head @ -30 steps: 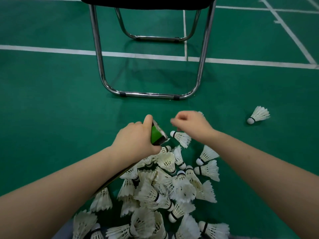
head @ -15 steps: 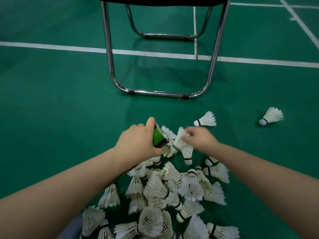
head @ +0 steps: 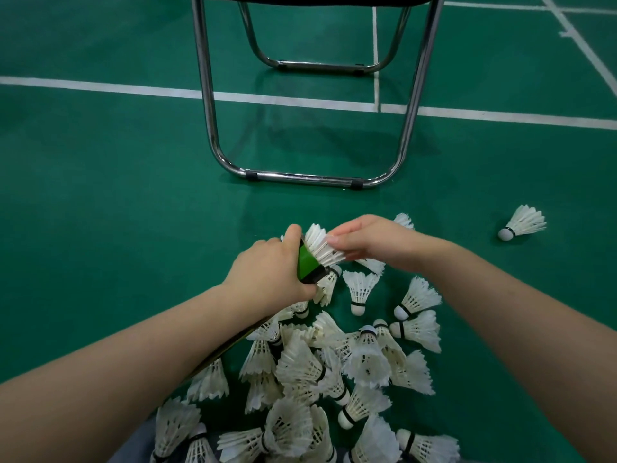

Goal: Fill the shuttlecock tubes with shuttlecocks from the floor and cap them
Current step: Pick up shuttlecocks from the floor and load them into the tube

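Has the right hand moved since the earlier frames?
Yes. The right hand went left and nearer the chair frame, carrying a shuttlecock to the tube.

Shuttlecock pile [head: 320, 372] crowds near floor — chair frame [head: 310, 178] blocks ahead.

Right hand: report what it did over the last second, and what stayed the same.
The right hand picked a shuttlecock out of the pile and brought it left to the mouth of the tube, where it now pinches it by the feathers. The left hand kept gripping the tube. The pile, the stray shuttlecock at right and the chair stayed put.
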A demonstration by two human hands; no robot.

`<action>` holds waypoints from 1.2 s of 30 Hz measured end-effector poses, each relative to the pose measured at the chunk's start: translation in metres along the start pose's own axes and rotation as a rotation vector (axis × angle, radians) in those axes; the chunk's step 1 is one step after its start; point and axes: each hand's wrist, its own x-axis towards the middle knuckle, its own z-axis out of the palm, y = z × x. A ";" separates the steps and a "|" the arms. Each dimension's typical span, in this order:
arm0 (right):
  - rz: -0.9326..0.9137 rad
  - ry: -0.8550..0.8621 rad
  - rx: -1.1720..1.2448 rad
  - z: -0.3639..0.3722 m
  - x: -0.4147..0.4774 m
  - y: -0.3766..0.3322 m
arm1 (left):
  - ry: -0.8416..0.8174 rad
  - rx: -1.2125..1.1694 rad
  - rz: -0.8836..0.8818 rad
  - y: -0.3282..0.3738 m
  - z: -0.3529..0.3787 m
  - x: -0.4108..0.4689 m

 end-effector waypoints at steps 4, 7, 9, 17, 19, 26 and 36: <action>0.005 -0.240 -0.012 0.004 -0.001 -0.005 | 0.008 0.005 0.015 0.001 -0.001 -0.001; 0.061 -0.351 -0.024 0.009 0.002 -0.005 | 0.013 -0.004 0.042 0.006 0.000 -0.001; 0.119 -0.397 -0.022 0.014 0.005 -0.005 | 0.031 0.007 0.075 0.011 0.001 0.000; 0.131 -0.448 0.033 0.037 0.010 -0.003 | 0.001 0.071 0.132 0.009 0.008 0.000; 0.101 -0.360 0.097 0.036 0.010 0.000 | -0.020 0.069 0.109 0.008 0.009 0.001; 0.154 0.111 -0.406 0.012 0.012 0.041 | -0.102 0.128 0.016 -0.006 0.012 -0.004; 0.089 -0.311 -0.960 0.063 0.028 0.083 | -0.116 0.080 -0.007 -0.003 0.015 -0.007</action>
